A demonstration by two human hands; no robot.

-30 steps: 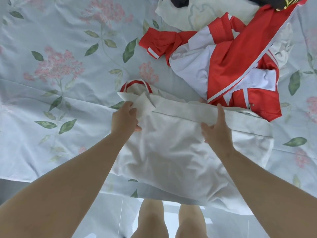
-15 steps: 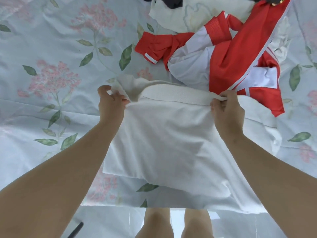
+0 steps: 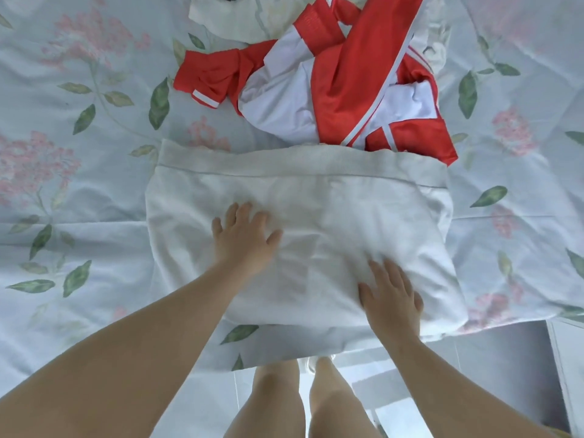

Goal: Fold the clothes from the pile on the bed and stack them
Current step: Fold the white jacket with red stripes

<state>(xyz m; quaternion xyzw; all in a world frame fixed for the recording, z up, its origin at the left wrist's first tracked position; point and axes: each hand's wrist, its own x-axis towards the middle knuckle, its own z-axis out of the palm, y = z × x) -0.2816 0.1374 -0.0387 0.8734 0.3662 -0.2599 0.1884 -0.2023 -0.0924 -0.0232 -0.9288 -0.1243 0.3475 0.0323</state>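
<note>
White garment [image 3: 316, 216]: folded flat at the bed's [image 3: 79, 184] near edge
Left hand [image 3: 241, 240]: fingers spread, pressing it
Right hand [image 3: 390, 295]: flat on its near-right part
Pile [image 3: 331, 90]: red-and-white clothes just beyond, touching

1. The plain white folded cotton garment [image 3: 316, 216], near the bed's edge, has no print. Its far band is a slightly greyer off-white.
2. The shiny red-and-white sports jersey [image 3: 341, 90] beyond it is bright red with white panels and thin white stripes.
3. The cream crumpled cloth [image 3: 234, 20] at the far edge has faint grey-green lines.
4. The pale blue floral bedsheet [image 3: 94, 184] shows pink flower clusters and green leaves.
5. The smooth floor tiles [image 3: 474, 358] are pale grey-white.
</note>
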